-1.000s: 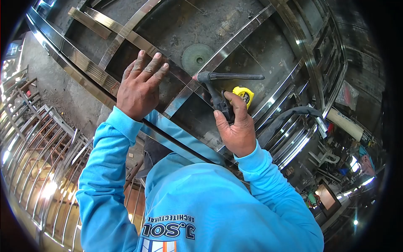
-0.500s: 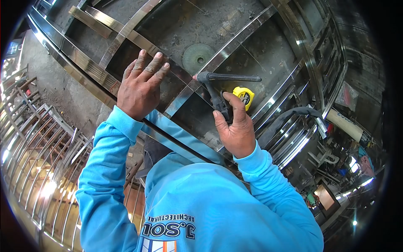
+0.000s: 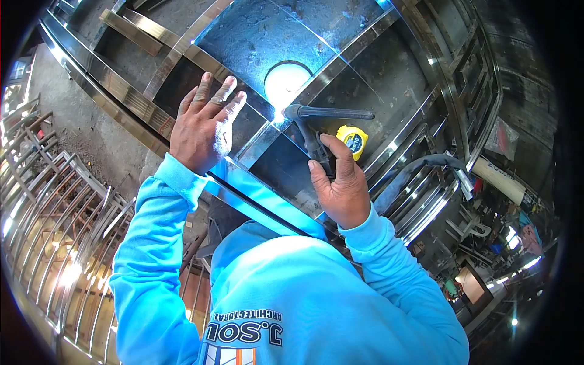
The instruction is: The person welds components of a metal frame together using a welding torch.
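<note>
My right hand (image 3: 345, 185) is closed around the handle of a black TIG welding torch (image 3: 311, 139). A bright bluish-white arc glows at the torch's nozzle, where bars of the shiny metal frame (image 3: 336, 61) cross. My left hand (image 3: 204, 125) rests with fingers spread on the frame, left of the arc, its edge lit white. Beyond the nozzle, a round disc (image 3: 286, 85) on the surface under the frame is washed out by glare. A yellow tape measure (image 3: 353, 141) lies just right of the torch.
A loose metal piece (image 3: 131, 31) lies across the frame at the upper left. Curved metal railings (image 3: 67, 243) stand at the lower left. The dark torch cable (image 3: 420, 163) arches to the right, near a cardboard tube (image 3: 499, 180) and shop clutter.
An arc has lit at the torch's nozzle, throwing blue-white light over the disc, the frame, my left hand and sleeves. Both hands stay nearly in place.
</note>
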